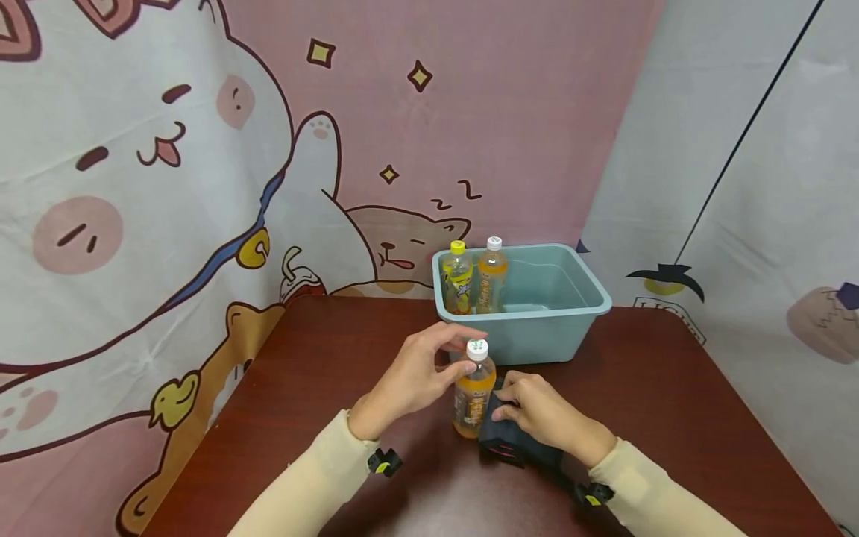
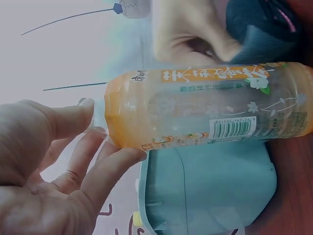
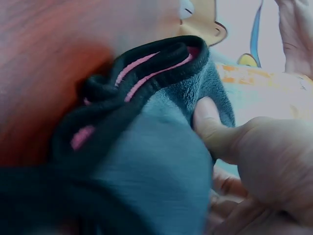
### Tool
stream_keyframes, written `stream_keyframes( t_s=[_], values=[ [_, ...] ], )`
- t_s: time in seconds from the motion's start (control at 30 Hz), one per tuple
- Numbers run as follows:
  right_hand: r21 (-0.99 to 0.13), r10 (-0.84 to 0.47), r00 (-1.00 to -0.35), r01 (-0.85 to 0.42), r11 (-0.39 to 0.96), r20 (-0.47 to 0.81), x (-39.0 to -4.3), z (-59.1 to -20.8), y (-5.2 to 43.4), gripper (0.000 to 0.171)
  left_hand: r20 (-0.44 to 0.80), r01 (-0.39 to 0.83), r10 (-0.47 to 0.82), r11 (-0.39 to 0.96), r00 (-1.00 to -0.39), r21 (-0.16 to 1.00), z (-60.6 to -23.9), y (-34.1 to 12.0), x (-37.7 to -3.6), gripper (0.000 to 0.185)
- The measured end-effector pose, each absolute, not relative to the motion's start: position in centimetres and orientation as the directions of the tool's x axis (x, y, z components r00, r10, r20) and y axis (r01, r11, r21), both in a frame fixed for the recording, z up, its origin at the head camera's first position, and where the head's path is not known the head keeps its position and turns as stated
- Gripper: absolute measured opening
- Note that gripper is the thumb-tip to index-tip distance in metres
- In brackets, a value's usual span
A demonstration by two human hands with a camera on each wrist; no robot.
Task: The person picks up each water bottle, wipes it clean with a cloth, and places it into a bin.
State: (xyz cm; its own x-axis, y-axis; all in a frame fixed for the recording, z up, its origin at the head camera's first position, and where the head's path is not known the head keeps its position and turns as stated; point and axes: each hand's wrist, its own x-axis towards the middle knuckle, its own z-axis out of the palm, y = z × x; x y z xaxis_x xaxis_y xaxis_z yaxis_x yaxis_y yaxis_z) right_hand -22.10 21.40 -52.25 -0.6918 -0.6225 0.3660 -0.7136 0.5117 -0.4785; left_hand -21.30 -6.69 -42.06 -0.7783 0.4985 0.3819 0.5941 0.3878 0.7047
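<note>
The left hand hovers at the neck of the orange tea bottle, fingers loosely spread and barely touching its shoulder rather than gripping. The bottle stands upright on the counter, just in front of the pale blue plastic tub, where two more bottles stand at the left end. On its right, the right hand pinches a folded dark blue cloth against the bottle's side, thumb pressed into the pile. Wiping well likely calls for the left fingers to close firmly round the neck first, so the bottle cannot tip under the cloth's pressure.
</note>
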Motion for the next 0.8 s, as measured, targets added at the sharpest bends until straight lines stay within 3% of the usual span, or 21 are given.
stream_keyframes(
  t_s=[0.13, 0.3, 0.53, 0.67, 0.8],
  values=[
    [-0.464, -0.65, -0.684, -0.718, 0.519, 0.33, -22.1, -52.7, 21.1, 0.018, 0.378, 0.595, 0.502, 0.394, -0.778, 0.701, -42.1, -6.7, -21.4, 0.047],
    [-0.491, -0.615, -0.755, -0.634, 0.598, 0.227, -21.3, -51.7, 20.4, 0.009, 0.374, 0.592, 0.504, 0.393, -0.779, 0.703, -42.1, -6.6, -21.4, 0.046],
    [-0.507, -0.592, -0.774, -0.612, 0.607, 0.225, -21.2, -51.2, 20.3, 0.016, 0.37, 0.586, 0.501, 0.39, -0.782, 0.71, -42.0, -6.6, -21.3, 0.048],
    [-0.563, -0.577, -0.789, -0.582, 0.587, 0.213, -21.1, -50.8, 20.5, 0.005, 0.371, 0.585, 0.502, 0.383, -0.781, 0.715, -42.2, -6.6, -21.4, 0.048],
    [-0.595, -0.551, -0.806, -0.557, 0.58, 0.217, -21.0, -49.5, 20.7, 0.009, 0.376, 0.587, 0.503, 0.371, -0.778, 0.719, -42.4, -6.6, -21.5, 0.048]
  ],
)
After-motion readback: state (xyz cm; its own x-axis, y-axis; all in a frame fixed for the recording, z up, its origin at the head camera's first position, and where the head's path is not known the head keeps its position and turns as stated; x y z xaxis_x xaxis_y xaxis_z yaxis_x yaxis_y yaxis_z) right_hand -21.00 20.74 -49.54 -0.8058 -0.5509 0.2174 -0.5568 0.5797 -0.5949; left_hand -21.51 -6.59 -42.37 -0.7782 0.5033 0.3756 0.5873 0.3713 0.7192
